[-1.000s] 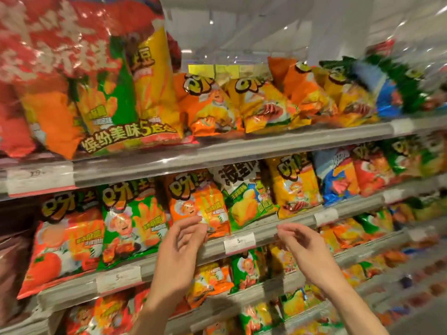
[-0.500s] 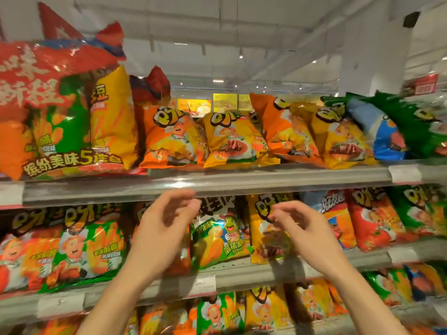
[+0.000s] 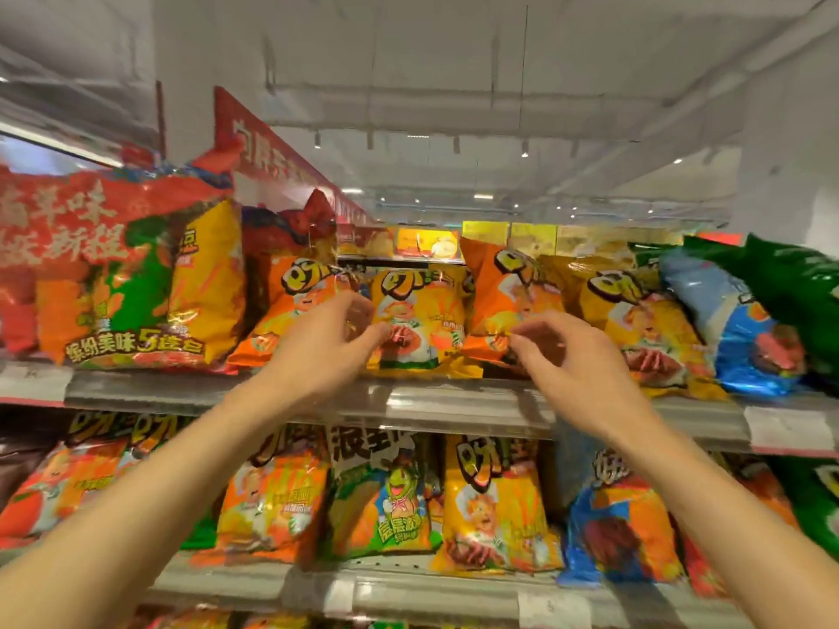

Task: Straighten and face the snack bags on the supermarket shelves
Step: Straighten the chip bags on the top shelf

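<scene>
Snack bags fill the top shelf (image 3: 454, 404). An orange bag (image 3: 286, 306) and a yellow bag (image 3: 424, 306) stand upright at the middle. To their right, another orange bag (image 3: 501, 283) leans left, against a tilted yellow bag (image 3: 649, 324). My left hand (image 3: 327, 345) hovers in front of the gap between the upright orange and yellow bags, fingers loosely curled and holding nothing. My right hand (image 3: 565, 356) has its curled fingertips at the lower edge of the leaning orange bag; motion blur hides whether they touch it.
A large red and yellow multi-pack (image 3: 127, 283) stands at the left of the top shelf, and slanted blue (image 3: 735, 338) and green (image 3: 799, 288) bags at the right. The shelf below (image 3: 408, 592) holds a green bag (image 3: 390, 497) and a yellow bag (image 3: 495, 501).
Both hands rose from the second shelf's front rail to the bags on the top shelf. The view tilted upward with them.
</scene>
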{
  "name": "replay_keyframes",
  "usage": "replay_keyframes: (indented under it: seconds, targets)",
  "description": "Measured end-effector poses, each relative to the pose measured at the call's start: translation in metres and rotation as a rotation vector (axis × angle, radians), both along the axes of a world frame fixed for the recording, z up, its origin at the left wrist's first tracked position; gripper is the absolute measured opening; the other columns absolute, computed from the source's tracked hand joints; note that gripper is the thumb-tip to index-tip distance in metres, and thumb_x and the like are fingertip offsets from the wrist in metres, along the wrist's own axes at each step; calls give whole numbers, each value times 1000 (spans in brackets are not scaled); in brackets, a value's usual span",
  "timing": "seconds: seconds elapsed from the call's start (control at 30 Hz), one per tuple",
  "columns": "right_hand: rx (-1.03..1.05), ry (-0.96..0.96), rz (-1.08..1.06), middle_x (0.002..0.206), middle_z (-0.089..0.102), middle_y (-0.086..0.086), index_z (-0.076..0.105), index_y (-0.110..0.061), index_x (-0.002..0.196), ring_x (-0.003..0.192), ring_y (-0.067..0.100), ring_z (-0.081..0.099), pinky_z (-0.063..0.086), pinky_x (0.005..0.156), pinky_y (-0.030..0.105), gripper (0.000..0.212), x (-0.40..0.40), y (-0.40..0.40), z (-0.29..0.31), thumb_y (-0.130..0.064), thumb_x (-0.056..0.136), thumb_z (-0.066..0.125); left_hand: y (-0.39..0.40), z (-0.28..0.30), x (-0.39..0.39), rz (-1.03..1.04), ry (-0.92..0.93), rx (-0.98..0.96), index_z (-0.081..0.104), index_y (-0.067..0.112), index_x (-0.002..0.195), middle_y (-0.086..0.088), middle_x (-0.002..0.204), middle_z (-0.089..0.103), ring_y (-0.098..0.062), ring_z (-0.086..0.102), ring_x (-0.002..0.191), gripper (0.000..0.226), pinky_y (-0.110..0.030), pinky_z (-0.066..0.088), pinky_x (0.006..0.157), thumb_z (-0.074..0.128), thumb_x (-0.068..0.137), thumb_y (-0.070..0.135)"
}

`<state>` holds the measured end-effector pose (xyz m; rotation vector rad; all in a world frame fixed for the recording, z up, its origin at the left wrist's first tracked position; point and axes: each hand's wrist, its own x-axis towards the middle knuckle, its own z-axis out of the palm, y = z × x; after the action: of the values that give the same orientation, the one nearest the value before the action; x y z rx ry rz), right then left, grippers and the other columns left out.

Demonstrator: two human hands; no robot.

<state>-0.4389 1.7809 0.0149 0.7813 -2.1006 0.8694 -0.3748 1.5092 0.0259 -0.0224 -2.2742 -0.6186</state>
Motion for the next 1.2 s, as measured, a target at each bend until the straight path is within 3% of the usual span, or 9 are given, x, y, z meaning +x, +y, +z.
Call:
replay_keyframes:
  seconds: [0.13,0.27,0.4,0.53,0.67,0.77,0.93,1.07,1.2]
  targets:
    - [126,161,-222,129,52,4,60,-16,128,124,23,47,41,102,36,46,-11,-18,14,-48,96,59,-2,9,-21,99,-114,-101,59,16,127,-2,115,70,-20,66,100,67,-43,56,89,49,92,72]
    - [89,-157,-277,165,17,9,22,-19,157,152,30,19,26,121,52,95,-20,-34,17,-76,87,50,6,12,-32,178,-181,-185,60,17,108,-2,95,68,-23,65,88,72,-42,56,81,36,88,83]
    - [-48,-386,-212,168,5,9,2,-21,161,155,31,10,21,123,56,119,-32,-35,12,-86,75,52,14,17,-36,219,-219,-229,52,15,128,-7,108,67,-28,63,98,79,-39,54,81,34,90,81]
    - [-99,-441,-178,167,6,6,2,-25,161,153,31,16,25,121,56,121,-36,-32,9,-85,72,58,15,16,-36,199,-208,-185,45,15,138,-6,119,67,-29,63,108,80,-39,54,85,40,90,79]
    - [-220,-401,-109,158,29,5,20,-26,158,142,28,38,38,115,51,112,-37,-27,9,-76,71,69,14,10,-38,176,-102,-134,48,15,135,-1,102,68,-24,65,95,78,-41,58,80,46,89,78]
    - [-328,-405,-22,149,44,1,27,-29,154,131,23,51,47,108,48,116,-36,-22,13,-81,59,70,15,7,-39,165,-40,-129,50,17,128,0,94,68,-25,66,88,75,-42,58,75,46,88,79]
    - [-344,-323,75,151,44,-4,28,-33,154,133,18,50,46,110,47,107,-26,-20,25,-76,67,72,15,1,-41,119,4,-6,48,21,137,0,108,70,-27,67,99,87,-47,57,84,45,79,85]
    - [-312,-221,81,155,39,-6,27,-35,155,138,16,45,42,112,47,103,-17,-9,38,-74,71,71,20,3,-39,91,96,63,45,22,143,2,122,68,-25,65,109,82,-44,56,88,52,84,79]
    - [-282,-96,-8,156,37,-6,28,-32,156,139,14,42,40,113,43,101,-11,17,48,-72,74,72,36,10,-46,40,160,91,47,23,140,3,120,66,-22,65,110,76,-43,55,88,56,85,75]
